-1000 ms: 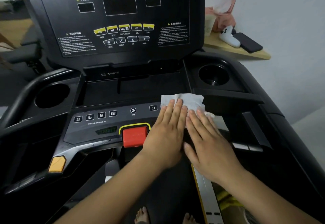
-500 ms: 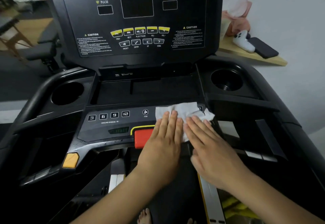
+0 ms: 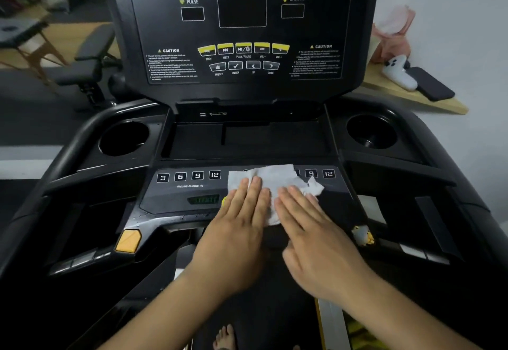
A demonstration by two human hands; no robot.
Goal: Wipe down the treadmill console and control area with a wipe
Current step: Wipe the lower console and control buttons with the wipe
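A white wipe (image 3: 275, 182) lies flat on the middle of the treadmill's lower control strip (image 3: 181, 193), covering the fan button and the red stop button. My left hand (image 3: 239, 228) presses on its left half with fingers flat and together. Beside it, my right hand (image 3: 310, 234) presses flat on the right half. The numbered keys 3, 6, 9, 12 show left of the wipe and 9, 12 to its right. The upright console panel (image 3: 242, 33) with yellow media buttons stands behind.
Round cup holders sit at left (image 3: 123, 138) and right (image 3: 371, 132), with a shallow tray (image 3: 247, 138) between. A yellow-orange button (image 3: 128, 240) is on the left handle. A wooden shelf (image 3: 412, 97) at right holds a white controller and a dark phone. A weight bench stands back left.
Both hands have slid the wipe leftward along the control strip; it now covers the red stop button and fan key, and the right-side 9 and 12 keys have come into sight.
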